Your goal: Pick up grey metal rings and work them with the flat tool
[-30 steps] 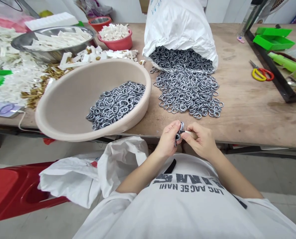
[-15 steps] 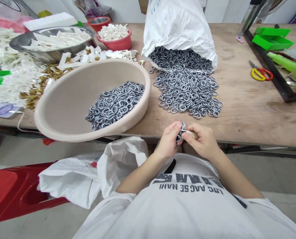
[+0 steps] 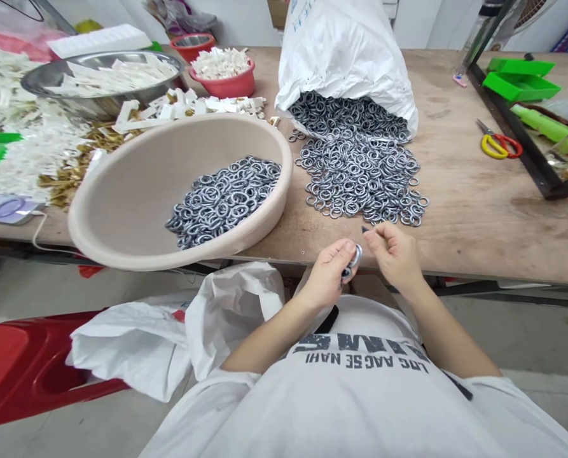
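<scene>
Several grey rings [image 3: 357, 256] are held in the fingers of my left hand [image 3: 330, 270], just past the table's front edge. Close by on the right, my right hand [image 3: 395, 257] is closed round a small tool [image 3: 366, 229] whose dark tip shows beyond the fingers; its handle is hidden. Ahead of my hands lies a loose pile of grey rings [image 3: 360, 172], spilling from the mouth of a white sack [image 3: 345, 57]. To the left, a large beige basin [image 3: 116, 191] holds more grey rings [image 3: 226, 200] in its right part.
Scissors [image 3: 498, 145] and green trays [image 3: 522, 83] are at the right by a black metal frame [image 3: 517, 137]. A steel bowl [image 3: 121, 105], a red bowl [image 3: 231, 87] and white pieces [image 3: 40, 152] fill the left. Below is a red stool [image 3: 7, 369] with white bags [image 3: 135, 343].
My hands have moved apart. My right hand has shifted up with the tool, away from the rings in my left hand, and its pale handle is now hidden.
</scene>
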`<state>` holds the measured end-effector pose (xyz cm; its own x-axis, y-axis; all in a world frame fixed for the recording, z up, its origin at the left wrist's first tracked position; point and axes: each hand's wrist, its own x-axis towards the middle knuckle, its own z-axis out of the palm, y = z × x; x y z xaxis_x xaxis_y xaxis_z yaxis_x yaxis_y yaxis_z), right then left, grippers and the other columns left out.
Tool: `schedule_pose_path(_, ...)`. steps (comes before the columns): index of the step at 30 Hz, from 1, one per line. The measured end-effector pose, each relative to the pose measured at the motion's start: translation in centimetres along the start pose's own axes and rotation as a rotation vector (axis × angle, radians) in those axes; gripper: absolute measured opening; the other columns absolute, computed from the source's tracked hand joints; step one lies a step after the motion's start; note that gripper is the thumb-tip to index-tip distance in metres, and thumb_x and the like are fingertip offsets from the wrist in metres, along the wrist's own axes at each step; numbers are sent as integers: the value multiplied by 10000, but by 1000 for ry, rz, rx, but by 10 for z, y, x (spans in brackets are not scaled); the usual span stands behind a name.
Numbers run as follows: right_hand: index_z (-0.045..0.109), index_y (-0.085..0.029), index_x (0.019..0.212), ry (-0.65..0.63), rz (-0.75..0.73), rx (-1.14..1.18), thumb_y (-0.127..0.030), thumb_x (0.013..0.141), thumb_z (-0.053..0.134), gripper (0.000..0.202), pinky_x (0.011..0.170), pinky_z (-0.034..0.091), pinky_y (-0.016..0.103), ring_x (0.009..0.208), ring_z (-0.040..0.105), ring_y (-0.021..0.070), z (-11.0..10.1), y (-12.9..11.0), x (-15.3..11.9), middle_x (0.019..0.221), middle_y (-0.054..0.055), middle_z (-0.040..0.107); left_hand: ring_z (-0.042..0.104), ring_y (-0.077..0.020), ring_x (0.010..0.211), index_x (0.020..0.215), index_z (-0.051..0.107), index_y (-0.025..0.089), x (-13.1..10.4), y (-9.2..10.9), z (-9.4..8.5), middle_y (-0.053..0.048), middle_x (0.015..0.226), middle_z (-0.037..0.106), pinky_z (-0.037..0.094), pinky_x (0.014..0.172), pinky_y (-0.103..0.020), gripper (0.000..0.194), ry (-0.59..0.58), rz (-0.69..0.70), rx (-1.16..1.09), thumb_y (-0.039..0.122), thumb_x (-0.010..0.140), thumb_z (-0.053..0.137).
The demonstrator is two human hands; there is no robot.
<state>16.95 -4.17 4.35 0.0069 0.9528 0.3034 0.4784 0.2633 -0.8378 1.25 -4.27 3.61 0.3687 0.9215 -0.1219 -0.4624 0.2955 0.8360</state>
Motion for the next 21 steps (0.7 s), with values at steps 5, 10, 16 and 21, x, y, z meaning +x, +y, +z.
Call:
schedule_pose_path(5, 574, -210, 831, 71, 4, 144, -459, 967, 583, 283, 589, 332, 271, 609, 426, 120, 3, 7, -1, 680, -34, 485, 310, -37, 443, 713, 474, 166, 0, 5, 0, 53, 582, 428, 215, 389, -157, 421, -6, -20, -78, 500, 869, 679)
schedule_pose_path(10, 567, -212, 822, -69, -80, 134, -399, 968, 596, 239, 561, 308, 265, 563, 398, 104, 7, -1, -12, 643, -48, 467, 324, -29, 415, 738, 476, 171, 3, 10, -2, 62, 577, 439, 223, 372, -141, 428, 23, -87, -152, 511, 828, 720)
schedule_pose_path(16, 568, -209, 812, -159, -112, 56, -389, 958, 612, 236, 576, 328, 257, 584, 462, 103, 7, -9, -14, 673, -38, 548, 332, -28, 396, 797, 523, 166, 2, 10, -1, 71, 554, 466, 235, 357, -136, 423, 94, -111, -190, 496, 767, 784)
schedule_pose_path(21, 589, -215, 832, -143, -98, 76, -417, 961, 600, 240, 583, 363, 263, 622, 519, 130, 7, -9, -12, 694, -16, 598, 348, -33, 406, 786, 521, 166, 1, 10, 0, 71, 562, 457, 252, 362, -141, 420, 68, -79, -193, 490, 767, 788)
